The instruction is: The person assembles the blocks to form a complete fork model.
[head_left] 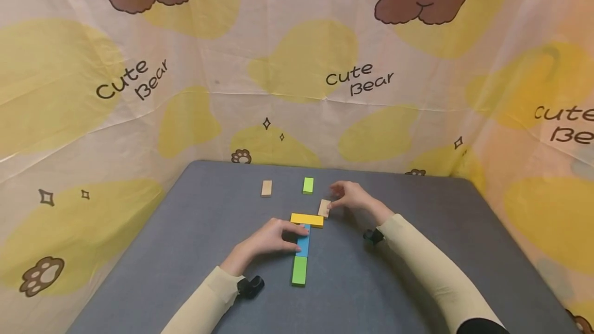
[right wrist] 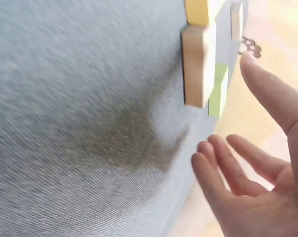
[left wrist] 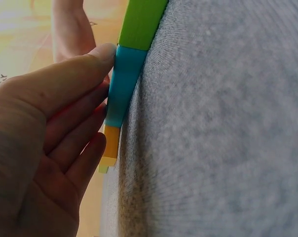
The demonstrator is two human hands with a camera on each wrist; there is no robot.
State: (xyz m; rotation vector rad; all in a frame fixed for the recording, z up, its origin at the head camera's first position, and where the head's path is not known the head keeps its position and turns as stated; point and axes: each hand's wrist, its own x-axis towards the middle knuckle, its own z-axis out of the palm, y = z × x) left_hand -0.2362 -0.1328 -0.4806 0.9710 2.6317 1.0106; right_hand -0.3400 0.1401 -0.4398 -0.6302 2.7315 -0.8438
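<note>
My left hand (head_left: 271, 236) rests its thumb and fingertips on a blue block (head_left: 303, 244), fingers mostly straight. A green block (head_left: 299, 270) adjoins the blue one's near end, and a yellow block (head_left: 307, 219) lies crosswise at its far end. In the left wrist view, the thumb touches the blue block (left wrist: 123, 84) close to the green block (left wrist: 141, 22). Just right of a plain wooden block (head_left: 324, 209) is my right hand (head_left: 355, 197). The right wrist view shows its fingers (right wrist: 235, 173) spread, apart from that wooden block (right wrist: 197, 64), which stands by the yellow block's right end.
Farther back on the grey table (head_left: 394, 282) lie another wooden block (head_left: 266, 188) and a light green block (head_left: 308, 185). A printed cloth (head_left: 297, 66) hangs behind and at both sides of the table.
</note>
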